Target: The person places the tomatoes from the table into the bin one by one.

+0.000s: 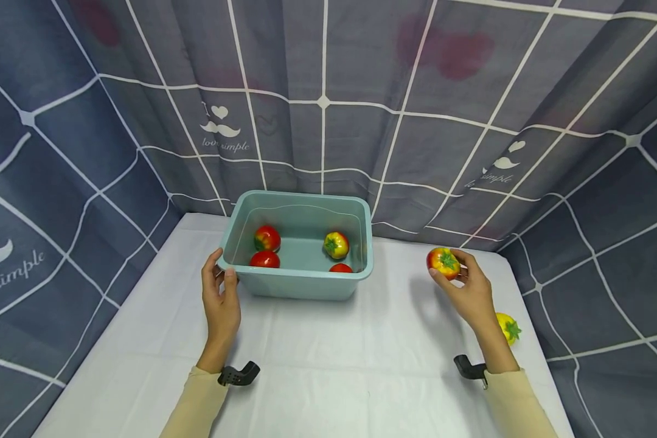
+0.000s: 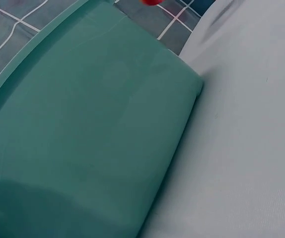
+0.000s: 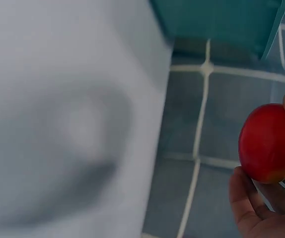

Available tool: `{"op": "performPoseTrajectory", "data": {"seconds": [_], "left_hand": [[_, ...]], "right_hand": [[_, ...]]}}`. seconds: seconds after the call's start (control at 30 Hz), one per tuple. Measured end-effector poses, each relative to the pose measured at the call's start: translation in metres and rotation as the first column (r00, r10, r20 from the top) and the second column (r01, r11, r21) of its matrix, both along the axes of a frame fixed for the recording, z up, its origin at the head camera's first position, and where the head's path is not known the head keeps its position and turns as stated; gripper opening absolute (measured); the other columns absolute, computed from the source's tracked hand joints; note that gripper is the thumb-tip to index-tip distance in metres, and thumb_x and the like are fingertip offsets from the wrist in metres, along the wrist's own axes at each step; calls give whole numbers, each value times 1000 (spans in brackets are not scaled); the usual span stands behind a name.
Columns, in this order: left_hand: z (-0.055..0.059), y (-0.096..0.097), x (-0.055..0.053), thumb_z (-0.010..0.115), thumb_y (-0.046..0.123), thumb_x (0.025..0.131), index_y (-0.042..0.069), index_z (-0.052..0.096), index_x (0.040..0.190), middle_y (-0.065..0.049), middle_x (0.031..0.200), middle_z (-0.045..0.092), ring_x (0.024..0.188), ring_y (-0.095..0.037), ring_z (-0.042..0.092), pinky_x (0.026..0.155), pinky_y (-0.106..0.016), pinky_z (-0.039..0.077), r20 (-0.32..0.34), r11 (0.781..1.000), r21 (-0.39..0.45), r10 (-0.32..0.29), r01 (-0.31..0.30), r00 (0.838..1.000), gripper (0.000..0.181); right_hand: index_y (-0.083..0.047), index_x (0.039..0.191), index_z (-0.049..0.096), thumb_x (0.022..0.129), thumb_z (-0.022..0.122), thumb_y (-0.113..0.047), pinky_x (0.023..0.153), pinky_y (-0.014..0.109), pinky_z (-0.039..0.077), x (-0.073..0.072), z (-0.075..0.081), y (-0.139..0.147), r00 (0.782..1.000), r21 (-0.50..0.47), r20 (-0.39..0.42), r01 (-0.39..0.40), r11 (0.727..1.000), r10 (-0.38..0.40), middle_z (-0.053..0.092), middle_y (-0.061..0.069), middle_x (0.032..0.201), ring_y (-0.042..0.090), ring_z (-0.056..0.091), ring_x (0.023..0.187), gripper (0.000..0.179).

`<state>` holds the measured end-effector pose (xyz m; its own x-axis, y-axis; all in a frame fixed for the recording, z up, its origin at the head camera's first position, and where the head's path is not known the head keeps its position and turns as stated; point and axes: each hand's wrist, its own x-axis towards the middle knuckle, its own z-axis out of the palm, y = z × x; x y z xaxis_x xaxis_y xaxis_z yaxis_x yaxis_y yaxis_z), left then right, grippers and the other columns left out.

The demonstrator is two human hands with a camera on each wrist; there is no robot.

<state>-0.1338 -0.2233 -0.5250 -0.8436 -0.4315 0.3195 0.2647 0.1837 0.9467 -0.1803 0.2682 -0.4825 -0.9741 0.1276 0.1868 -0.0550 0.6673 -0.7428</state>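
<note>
My right hand (image 1: 472, 292) holds a round red-and-yellow fruit (image 1: 443, 263) with a green leafy top, raised above the right side of the table. In the right wrist view, the thumb and fingers pinch this fruit (image 3: 265, 144), its smooth red side showing. At the front left corner of a blue-green plastic bin (image 1: 295, 285), my left hand (image 1: 222, 307) grips the rim between thumb and fingers. Inside the bin lie a red fruit with a green top (image 1: 267, 238), a red one (image 1: 265, 260), a yellow-and-red one (image 1: 336, 245) and another red one (image 1: 341, 267), partly hidden by the front wall.
A yellow fruit with a green top (image 1: 508, 328) sits on the table near its right edge, partly behind the right forearm. White cloth covers the table (image 1: 350, 377). Dark checked curtains (image 1: 361, 140) hang behind and at both sides.
</note>
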Motion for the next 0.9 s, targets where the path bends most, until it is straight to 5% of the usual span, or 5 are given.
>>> {"op": "performPoseTrajectory", "data": {"seconds": [0.57,0.9], "left_hand": [[0,-3,-1,53,19,114,28,41,165,-1,162,45,141,-26,50,104,-7,48,-24,1000,22,-6,6,1000,52],[0,-2,1,54,20,114,27,42,164,-5,159,45,136,-22,51,103,-6,49,-14,1000,15,-6,6,1000,52]], "right_hand": [[-20,148,60,92,87,-32,96,16,52,-38,47,-110,935,-78,-248,-281,956,255,68,5,140,25,71,115,63],[-20,150,55,92,86,-39,104,51,57,-58,60,-157,902,15,-163,-404,915,401,69,6,137,27,71,114,68]]}}
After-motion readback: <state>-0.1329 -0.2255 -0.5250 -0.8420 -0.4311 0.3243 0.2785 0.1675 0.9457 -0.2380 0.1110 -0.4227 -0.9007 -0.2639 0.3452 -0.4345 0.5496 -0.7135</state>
